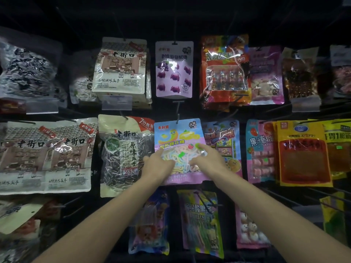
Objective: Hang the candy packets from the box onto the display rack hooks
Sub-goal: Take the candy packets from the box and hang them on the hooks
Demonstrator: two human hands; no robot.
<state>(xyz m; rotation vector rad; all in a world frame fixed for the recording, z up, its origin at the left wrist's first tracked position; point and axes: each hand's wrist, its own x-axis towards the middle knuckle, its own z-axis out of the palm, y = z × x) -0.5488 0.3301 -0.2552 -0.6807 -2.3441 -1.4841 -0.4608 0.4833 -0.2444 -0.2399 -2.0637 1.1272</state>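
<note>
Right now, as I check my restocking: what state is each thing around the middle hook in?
Pastel blue-and-pink marshmallow packet: hanging upright on hook.
Black wire hook: through packet's hole.
Left hand: rests on packet front.
Right hand: forefinger straight, touching packet.
Lilac grape-gummy packet: hanging above.

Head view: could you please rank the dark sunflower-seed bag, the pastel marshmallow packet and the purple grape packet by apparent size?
1. dark sunflower-seed bag
2. pastel marshmallow packet
3. purple grape packet, though it hangs a row higher, possibly farther away.

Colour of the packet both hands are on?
The marshmallow packet is light blue on top, lilac-pink below; head view.
</note>
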